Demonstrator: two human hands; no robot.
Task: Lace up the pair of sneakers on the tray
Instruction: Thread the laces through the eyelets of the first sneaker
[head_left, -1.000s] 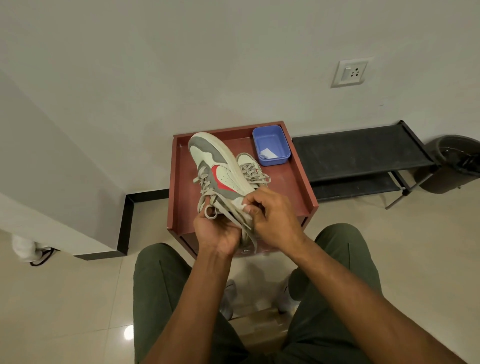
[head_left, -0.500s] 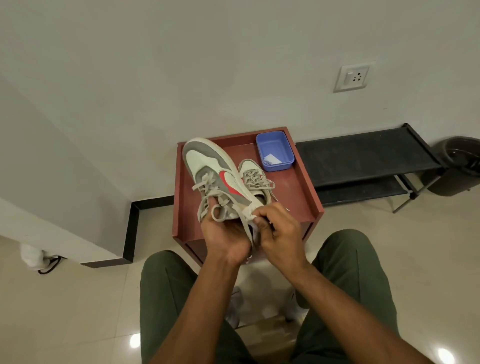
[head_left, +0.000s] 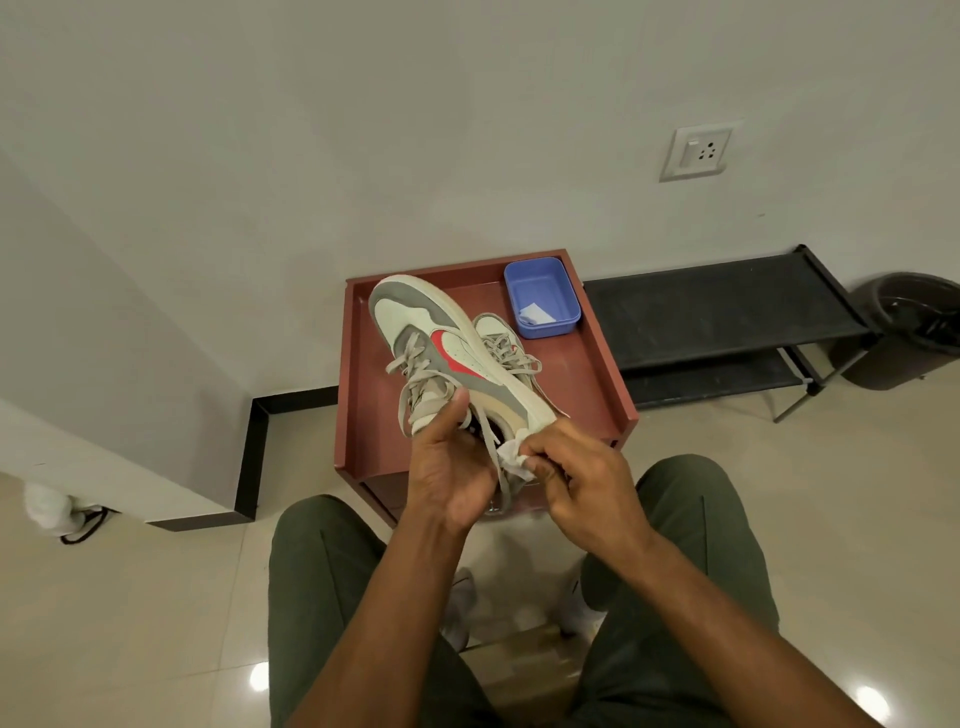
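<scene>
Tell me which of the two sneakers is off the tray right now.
The sneaker with the red mark, held up by the left hand. The right hand pinches something white at its heel. The other sneaker lies on the tray, partly hidden behind it.

Tray: against the wall, before the person's knees.
Box: in the tray's far right corner.
Held sneaker: above the tray's left half.
Second sneaker: on the tray, behind the held one.
Rack: right of the tray.
Bin: right of the rack.
</scene>
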